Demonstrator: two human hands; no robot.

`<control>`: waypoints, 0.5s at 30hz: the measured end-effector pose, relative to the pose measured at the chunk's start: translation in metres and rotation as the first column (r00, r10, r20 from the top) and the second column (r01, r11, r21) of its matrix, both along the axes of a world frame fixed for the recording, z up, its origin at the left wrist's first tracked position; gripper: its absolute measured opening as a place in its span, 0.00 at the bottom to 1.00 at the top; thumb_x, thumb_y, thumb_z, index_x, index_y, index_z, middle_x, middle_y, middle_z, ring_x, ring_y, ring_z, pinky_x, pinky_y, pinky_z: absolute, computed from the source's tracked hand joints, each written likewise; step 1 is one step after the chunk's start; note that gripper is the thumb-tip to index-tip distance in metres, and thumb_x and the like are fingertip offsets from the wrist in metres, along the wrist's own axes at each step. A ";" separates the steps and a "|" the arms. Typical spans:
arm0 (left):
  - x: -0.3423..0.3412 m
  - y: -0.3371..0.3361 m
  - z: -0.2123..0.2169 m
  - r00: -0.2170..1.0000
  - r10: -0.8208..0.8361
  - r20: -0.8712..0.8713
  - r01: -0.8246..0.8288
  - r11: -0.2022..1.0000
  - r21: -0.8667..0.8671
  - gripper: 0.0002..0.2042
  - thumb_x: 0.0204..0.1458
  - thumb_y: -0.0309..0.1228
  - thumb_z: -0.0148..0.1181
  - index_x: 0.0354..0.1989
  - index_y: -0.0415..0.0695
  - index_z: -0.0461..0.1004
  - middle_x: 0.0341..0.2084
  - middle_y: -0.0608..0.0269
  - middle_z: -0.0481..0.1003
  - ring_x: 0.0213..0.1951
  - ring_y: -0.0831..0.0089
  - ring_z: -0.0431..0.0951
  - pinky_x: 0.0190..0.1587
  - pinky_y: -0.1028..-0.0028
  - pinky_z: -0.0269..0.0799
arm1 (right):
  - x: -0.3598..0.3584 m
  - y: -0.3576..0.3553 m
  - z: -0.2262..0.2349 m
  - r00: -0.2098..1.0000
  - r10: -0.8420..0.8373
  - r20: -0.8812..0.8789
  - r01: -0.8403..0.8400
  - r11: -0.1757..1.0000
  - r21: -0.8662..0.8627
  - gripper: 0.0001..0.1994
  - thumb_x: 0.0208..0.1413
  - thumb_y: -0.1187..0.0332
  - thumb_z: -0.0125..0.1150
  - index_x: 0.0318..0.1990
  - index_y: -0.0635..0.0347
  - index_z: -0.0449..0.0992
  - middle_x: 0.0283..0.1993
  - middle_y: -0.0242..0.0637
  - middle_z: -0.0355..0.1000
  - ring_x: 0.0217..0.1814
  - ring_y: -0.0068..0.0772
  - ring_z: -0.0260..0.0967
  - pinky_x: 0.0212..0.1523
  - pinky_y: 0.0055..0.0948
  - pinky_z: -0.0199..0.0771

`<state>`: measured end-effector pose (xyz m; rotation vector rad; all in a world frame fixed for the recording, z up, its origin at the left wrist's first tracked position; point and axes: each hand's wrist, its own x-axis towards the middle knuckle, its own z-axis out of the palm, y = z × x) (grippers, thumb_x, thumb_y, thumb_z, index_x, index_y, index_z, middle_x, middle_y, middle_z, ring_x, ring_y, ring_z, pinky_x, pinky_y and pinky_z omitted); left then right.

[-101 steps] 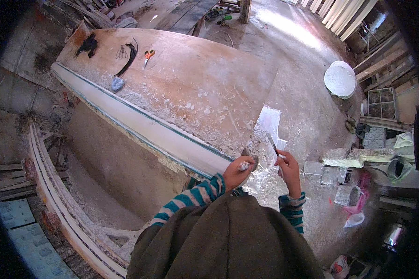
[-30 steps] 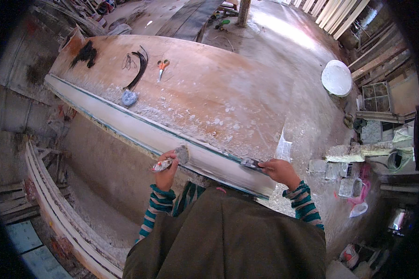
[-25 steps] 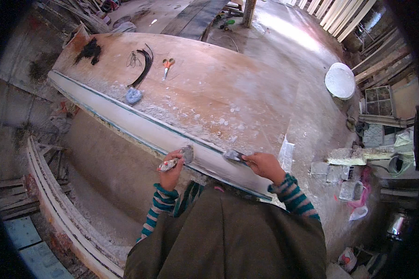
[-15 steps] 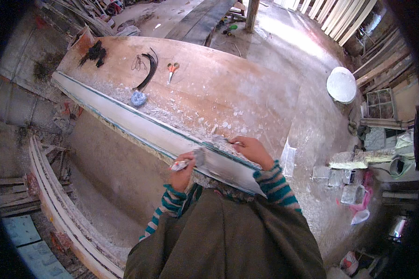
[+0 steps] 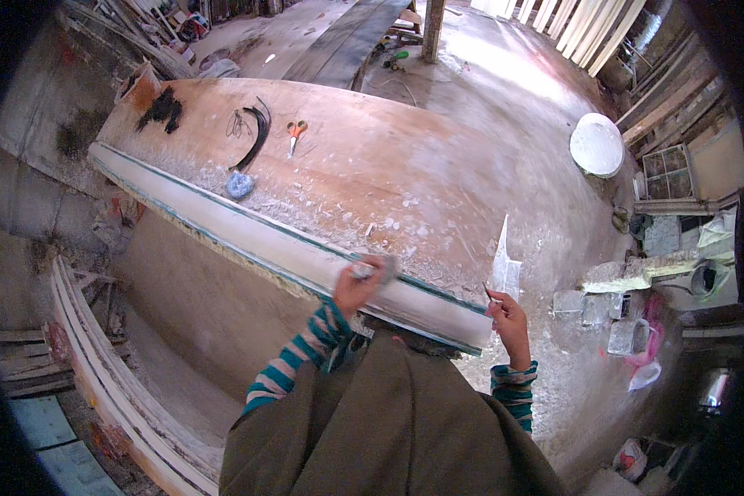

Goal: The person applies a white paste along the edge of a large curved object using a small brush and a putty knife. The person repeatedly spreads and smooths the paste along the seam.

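Observation:
A long white moulding (image 5: 223,211) with green edges runs along the board's near edge. Over its right part is my left hand (image 5: 357,289), closed on what looks like a brush (image 5: 387,269), whitish where gripped, with a grey end that is blurred. Just past the right end of the moulding, my right hand (image 5: 511,322) pinches a thin, dark small tool (image 5: 488,292); its kind cannot be made out. White crumbs and flakes (image 5: 388,223) lie on the board behind the moulding.
On the wide wooden board (image 5: 347,132) lie orange-handled scissors (image 5: 295,136), a curved black strip (image 5: 255,140), a blue crumpled wad (image 5: 240,185) and a black clump (image 5: 164,109). A round white lid or bucket (image 5: 597,145) stands right. Long white mouldings (image 5: 116,397) lie at lower left.
My left hand has slid right along the moulding with the brush. My right hand has moved right and nearer, off the flakes, to the moulding's end.

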<state>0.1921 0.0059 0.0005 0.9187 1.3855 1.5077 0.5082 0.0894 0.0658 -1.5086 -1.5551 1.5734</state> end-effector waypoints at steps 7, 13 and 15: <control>-0.101 -0.020 0.050 0.884 0.416 -0.213 -0.412 0.909 0.062 0.03 0.50 0.21 0.57 0.31 0.40 0.69 0.35 0.63 0.69 0.39 0.72 0.70 0.44 0.74 0.68 | -0.006 -0.011 0.003 0.998 -0.010 -0.061 0.017 0.994 0.107 0.15 0.56 0.62 0.55 0.49 0.56 0.72 0.25 0.24 0.66 0.22 0.14 0.56 0.21 0.16 0.58; 0.011 0.013 0.013 0.995 -0.088 -0.039 0.090 0.994 0.061 0.08 0.49 0.24 0.60 0.37 0.43 0.70 0.37 0.65 0.70 0.37 0.77 0.71 0.41 0.77 0.71 | 0.011 -0.011 0.006 0.995 -0.084 -0.052 0.091 0.983 0.159 0.15 0.56 0.64 0.55 0.50 0.56 0.72 0.27 0.25 0.68 0.23 0.14 0.57 0.23 0.17 0.60; 0.069 0.025 0.022 0.943 -0.227 0.242 0.256 0.962 -0.096 0.06 0.49 0.25 0.60 0.35 0.42 0.71 0.33 0.64 0.72 0.36 0.76 0.74 0.39 0.77 0.73 | 0.015 -0.010 0.013 0.991 -0.109 -0.075 0.121 0.977 0.178 0.15 0.55 0.64 0.56 0.50 0.56 0.72 0.27 0.25 0.68 0.24 0.14 0.58 0.24 0.17 0.60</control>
